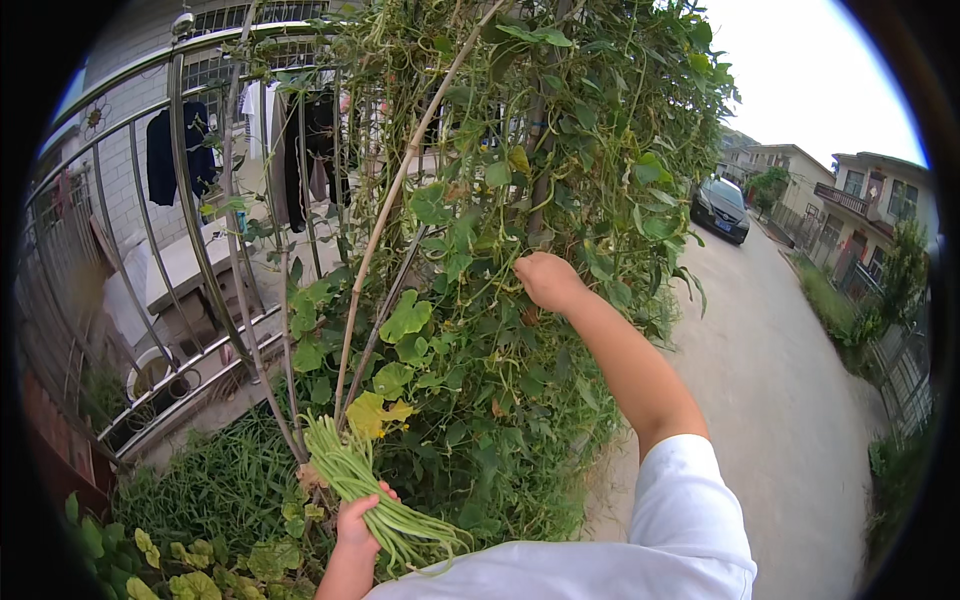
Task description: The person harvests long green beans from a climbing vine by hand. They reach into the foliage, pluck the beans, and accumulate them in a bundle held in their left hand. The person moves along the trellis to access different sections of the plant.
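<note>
A thick bunch of long green beans (360, 472) is clasped in my left hand (358, 523), low in front of my body. The beans fan out above the fist, and their lower ends hang toward my white shirt (562, 574). My right arm stretches forward to a tall wall of climbing bean vines (480, 337). There my right hand (551, 281) touches the stems and leaves, its fingers bent. Whether they pinch a stem or a pod is hidden by the hand itself.
Bamboo poles (405, 161) lean through the vines. A metal railing (180, 150) stands on the left, with hanging clothes (180, 154) and a stone slab (187, 262) behind it. Weeds (217, 480) cover the ground below. On the right, a dark car (721, 208) is on a concrete road (772, 360).
</note>
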A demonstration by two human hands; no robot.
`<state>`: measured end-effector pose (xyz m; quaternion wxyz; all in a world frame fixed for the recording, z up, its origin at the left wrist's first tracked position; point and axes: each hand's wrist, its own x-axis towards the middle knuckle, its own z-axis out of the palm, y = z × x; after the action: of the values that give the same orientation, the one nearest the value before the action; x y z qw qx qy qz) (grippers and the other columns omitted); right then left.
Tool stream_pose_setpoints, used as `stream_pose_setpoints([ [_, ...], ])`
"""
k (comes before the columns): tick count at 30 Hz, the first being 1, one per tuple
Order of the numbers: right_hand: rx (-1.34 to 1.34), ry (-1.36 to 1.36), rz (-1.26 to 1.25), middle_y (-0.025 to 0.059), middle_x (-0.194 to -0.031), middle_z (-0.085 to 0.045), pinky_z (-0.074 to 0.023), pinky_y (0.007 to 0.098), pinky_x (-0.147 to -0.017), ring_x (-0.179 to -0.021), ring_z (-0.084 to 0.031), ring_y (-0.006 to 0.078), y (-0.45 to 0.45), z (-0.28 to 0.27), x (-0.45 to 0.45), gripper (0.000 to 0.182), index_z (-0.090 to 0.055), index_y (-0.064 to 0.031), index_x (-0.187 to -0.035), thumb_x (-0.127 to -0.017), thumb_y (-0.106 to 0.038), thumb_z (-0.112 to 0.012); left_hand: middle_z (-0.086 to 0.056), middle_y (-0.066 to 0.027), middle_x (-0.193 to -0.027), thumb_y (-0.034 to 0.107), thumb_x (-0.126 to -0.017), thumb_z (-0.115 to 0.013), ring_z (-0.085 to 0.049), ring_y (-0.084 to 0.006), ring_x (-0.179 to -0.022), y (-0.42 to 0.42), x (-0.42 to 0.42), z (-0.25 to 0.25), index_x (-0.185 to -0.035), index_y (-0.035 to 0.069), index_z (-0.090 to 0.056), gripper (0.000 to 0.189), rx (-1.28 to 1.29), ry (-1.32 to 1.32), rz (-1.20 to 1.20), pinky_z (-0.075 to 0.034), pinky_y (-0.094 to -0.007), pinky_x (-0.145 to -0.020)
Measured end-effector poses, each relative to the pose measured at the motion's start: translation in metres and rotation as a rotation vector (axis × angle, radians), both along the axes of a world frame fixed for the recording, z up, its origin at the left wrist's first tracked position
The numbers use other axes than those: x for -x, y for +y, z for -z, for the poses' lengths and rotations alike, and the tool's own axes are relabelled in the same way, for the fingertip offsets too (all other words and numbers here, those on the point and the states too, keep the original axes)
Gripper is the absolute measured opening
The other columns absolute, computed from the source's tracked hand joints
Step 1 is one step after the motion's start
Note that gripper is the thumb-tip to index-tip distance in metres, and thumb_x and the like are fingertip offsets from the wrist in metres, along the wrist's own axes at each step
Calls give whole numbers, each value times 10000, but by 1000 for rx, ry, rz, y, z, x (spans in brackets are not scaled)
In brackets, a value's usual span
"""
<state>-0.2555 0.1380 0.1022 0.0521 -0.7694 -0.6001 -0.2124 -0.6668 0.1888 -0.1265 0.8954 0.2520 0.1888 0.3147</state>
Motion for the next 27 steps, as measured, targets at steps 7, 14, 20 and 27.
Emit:
stream_pose_setpoints([
  [7, -64, 403, 55, 162, -857, -592, -434, 427, -738, -840, -554, 335, 1, 13, 50, 211, -546, -23, -916, -808, -155, -421, -565, -140, -850, -5, -692, -504, -570, -267, -802, -5, 1, -17, -932, -46, -509, 243, 13, -57, 77, -484, -407, -741],
  [14, -122, 285, 240, 117, -785, -572, -441, 403, -671, -744, -557, 295, -1, 20, 75, 144, -560, -99, -868, -804, -147, -441, -568, -139, -856, -12, -680, -516, -574, -262, -797, -5, 16, -20, -926, -46, -515, 248, 3, -105, 88, -495, -411, -729],
  [20, -228, -5, -517, 76, -718, -561, -454, 348, -569, -646, -566, 247, -11, 42, 211, 303, -535, -72, -980, -677, -65, -559, -572, -131, -871, -7, -673, -538, -576, -253, -799, -8, 36, -30, -927, -36, -529, 256, -72, -151, 37, -505, -402, -701],
  [27, -189, 938, -582, 157, -1183, -499, -429, 341, -856, -1077, -495, 300, -18, 110, 321, 316, -480, -17, -1171, -863, -59, -421, -539, -124, -1029, -17, -695, -528, -561, -229, -896, -12, 40, -40, -1179, 9, -398, 502, -150, -216, 92, -488, -372, -762],
])
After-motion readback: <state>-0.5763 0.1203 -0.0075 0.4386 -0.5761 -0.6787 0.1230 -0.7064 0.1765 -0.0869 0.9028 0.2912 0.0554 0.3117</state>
